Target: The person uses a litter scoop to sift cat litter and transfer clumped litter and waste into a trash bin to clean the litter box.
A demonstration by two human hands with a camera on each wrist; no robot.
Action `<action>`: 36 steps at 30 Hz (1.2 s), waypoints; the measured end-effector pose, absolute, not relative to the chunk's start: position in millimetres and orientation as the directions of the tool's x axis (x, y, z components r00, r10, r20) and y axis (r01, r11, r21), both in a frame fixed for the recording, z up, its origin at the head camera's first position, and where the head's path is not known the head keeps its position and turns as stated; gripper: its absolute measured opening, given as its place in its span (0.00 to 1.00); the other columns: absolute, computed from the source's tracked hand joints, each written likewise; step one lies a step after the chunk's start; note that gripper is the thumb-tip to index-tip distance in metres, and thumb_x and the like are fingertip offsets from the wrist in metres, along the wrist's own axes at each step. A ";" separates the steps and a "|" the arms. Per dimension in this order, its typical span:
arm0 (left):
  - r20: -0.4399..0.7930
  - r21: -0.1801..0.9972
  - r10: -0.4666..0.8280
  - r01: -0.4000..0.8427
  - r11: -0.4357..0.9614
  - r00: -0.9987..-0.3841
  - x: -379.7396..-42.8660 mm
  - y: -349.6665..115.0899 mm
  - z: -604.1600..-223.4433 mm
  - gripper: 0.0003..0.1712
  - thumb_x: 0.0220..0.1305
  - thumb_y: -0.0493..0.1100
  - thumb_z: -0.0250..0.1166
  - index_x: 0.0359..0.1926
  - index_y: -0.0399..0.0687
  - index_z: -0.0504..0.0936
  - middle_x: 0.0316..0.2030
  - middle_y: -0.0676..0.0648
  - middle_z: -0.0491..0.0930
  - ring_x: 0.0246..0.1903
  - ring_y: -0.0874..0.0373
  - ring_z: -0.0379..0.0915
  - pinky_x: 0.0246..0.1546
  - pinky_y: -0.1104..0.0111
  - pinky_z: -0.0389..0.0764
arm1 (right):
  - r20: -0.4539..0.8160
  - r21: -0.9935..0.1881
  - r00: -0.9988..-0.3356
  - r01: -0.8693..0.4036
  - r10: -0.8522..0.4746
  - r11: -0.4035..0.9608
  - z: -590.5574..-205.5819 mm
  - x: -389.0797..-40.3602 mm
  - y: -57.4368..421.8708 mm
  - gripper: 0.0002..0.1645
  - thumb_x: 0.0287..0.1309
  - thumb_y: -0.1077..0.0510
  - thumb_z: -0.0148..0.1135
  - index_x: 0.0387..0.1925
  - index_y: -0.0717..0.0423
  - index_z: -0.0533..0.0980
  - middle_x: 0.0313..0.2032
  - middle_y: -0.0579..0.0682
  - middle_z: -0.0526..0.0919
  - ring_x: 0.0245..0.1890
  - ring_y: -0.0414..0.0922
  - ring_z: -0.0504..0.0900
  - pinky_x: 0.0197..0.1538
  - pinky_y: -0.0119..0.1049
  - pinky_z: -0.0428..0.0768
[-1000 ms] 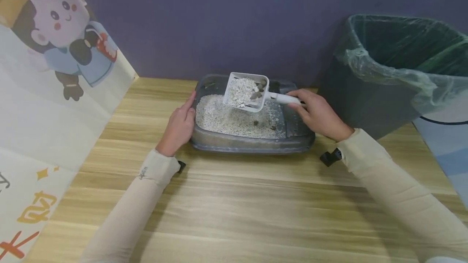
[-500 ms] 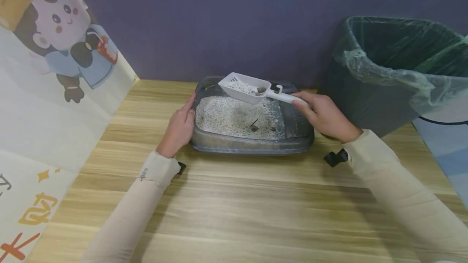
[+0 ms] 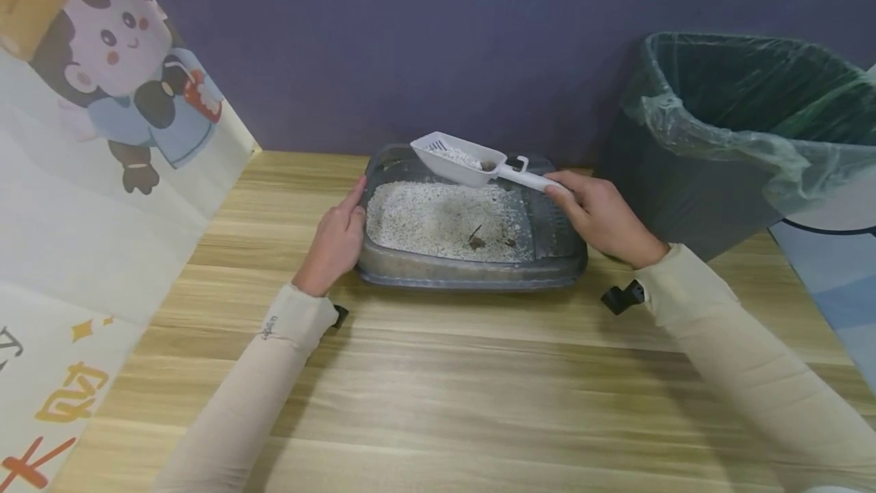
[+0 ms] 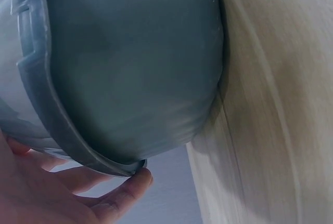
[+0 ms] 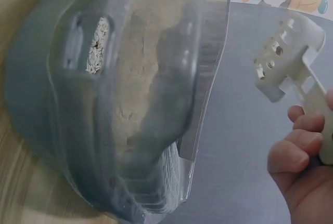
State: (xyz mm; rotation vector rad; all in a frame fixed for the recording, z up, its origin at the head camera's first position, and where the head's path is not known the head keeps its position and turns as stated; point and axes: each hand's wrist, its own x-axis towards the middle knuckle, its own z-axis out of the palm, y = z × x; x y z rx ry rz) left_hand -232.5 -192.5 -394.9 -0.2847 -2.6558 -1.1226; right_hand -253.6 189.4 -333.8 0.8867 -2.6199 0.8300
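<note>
A white slotted litter scoop (image 3: 457,162), carrying pale litter and a darker clump, hangs tilted over the back of the grey litter box (image 3: 438,274). My right hand (image 3: 605,213) grips its handle, and in the right wrist view fingers wrap round that handle beside the raised scoop (image 5: 291,52). At the box's left end, my left hand (image 3: 334,238) holds the rim, thumb near the top edge. The left wrist view shows these fingers (image 4: 125,193) at the curved rim. Pale litter (image 3: 431,215) covers most of the box floor, with dark clumps (image 3: 477,240) near the front.
A dark bin (image 3: 691,173) lined with a clear plastic bag stands right of the box, its mouth higher than the box. The purple wall (image 3: 424,44) rises directly behind. A cartoon-printed panel (image 3: 82,196) borders the wood-grain table (image 3: 452,394) on the left.
The scoop has turned from showing its open top to a side-on tilt, and its litter load looks smaller. The right hand shifted slightly right, then back. The left hand stays at the rim.
</note>
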 end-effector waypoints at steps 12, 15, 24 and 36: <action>0.306 0.674 0.089 0.282 0.683 -0.948 -235.1 -193.0 -397.3 0.28 0.74 0.45 0.38 0.73 0.49 0.52 0.09 0.48 0.60 0.08 0.54 0.55 0.18 0.61 0.68 | 0.478 -0.447 -0.761 -0.641 -0.439 0.624 -336.4 -251.2 189.9 0.20 0.66 0.58 0.55 0.58 0.56 0.73 0.37 0.51 0.76 0.30 0.43 0.71 0.31 0.42 0.73; 0.306 0.676 0.092 0.284 0.680 -0.948 -235.3 -192.9 -396.9 0.28 0.74 0.45 0.38 0.73 0.49 0.52 0.10 0.48 0.60 0.09 0.53 0.55 0.20 0.61 0.68 | 0.478 -0.444 -0.766 -0.633 -0.429 0.634 -339.0 -251.1 190.3 0.20 0.66 0.58 0.55 0.58 0.56 0.73 0.36 0.50 0.75 0.29 0.43 0.70 0.31 0.41 0.72; 0.302 0.674 0.091 0.280 0.684 -0.949 -235.0 -193.1 -396.0 0.28 0.74 0.44 0.37 0.73 0.48 0.52 0.10 0.47 0.60 0.09 0.54 0.55 0.22 0.61 0.68 | 0.479 -0.431 -0.769 -0.626 -0.423 0.650 -341.8 -251.4 191.0 0.20 0.65 0.57 0.56 0.57 0.56 0.74 0.36 0.51 0.76 0.28 0.43 0.70 0.29 0.38 0.70; 0.298 0.676 0.087 0.274 0.684 -0.951 -233.6 -192.6 -395.0 0.28 0.74 0.43 0.38 0.73 0.46 0.53 0.12 0.46 0.63 0.09 0.53 0.56 0.24 0.61 0.69 | 0.408 -0.425 -0.795 -0.600 -0.449 0.678 -328.1 -247.9 196.2 0.19 0.68 0.52 0.51 0.55 0.56 0.76 0.24 0.47 0.71 0.22 0.43 0.66 0.28 0.37 0.64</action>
